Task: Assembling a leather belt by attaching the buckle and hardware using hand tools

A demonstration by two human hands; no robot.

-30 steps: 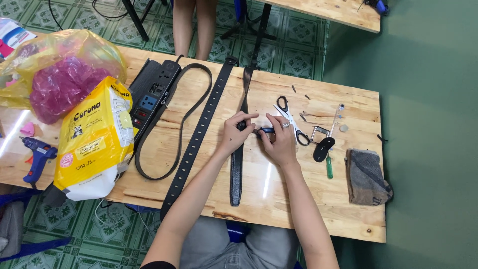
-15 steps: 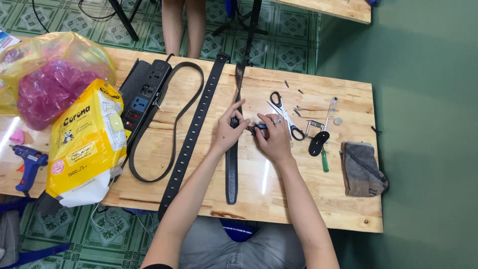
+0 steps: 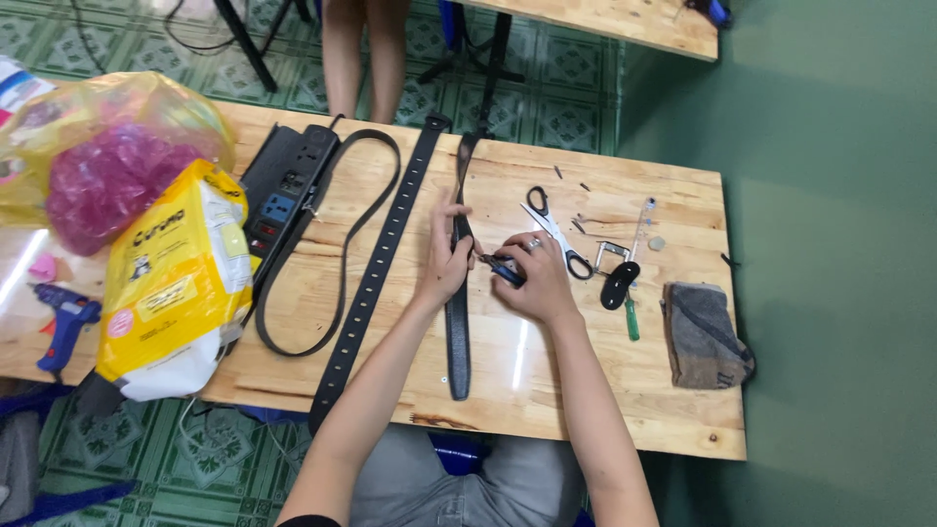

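Hands meet at the middle of the wooden table [image 3: 547,390]: left hand [image 3: 444,263] pressed flat-fingered and pinching on a narrow dark belt strap [image 3: 457,322] that runs from the far edge toward the person, right hand [image 3: 532,278] closed around a small blue-handled tool [image 3: 503,270] whose tip points at the strap just beside the left fingertips. Exact tool type too small to tell. Risk one: tip sits very near the left fingers; a slip off the slick strap could likely jab them. Risk two: strap is pinned at one spot only, its long near end lying free, so it may twist or slide under pressure and put the mark or hole off line. Scissors [image 3: 551,229] lie just beyond the right hand, with a metal buckle [image 3: 610,256] and small loose hardware near; a sweeping wrist could scatter these. Second, wider perforated belt [image 3: 376,278] lies apart on the left, beside a power strip [image 3: 283,190].
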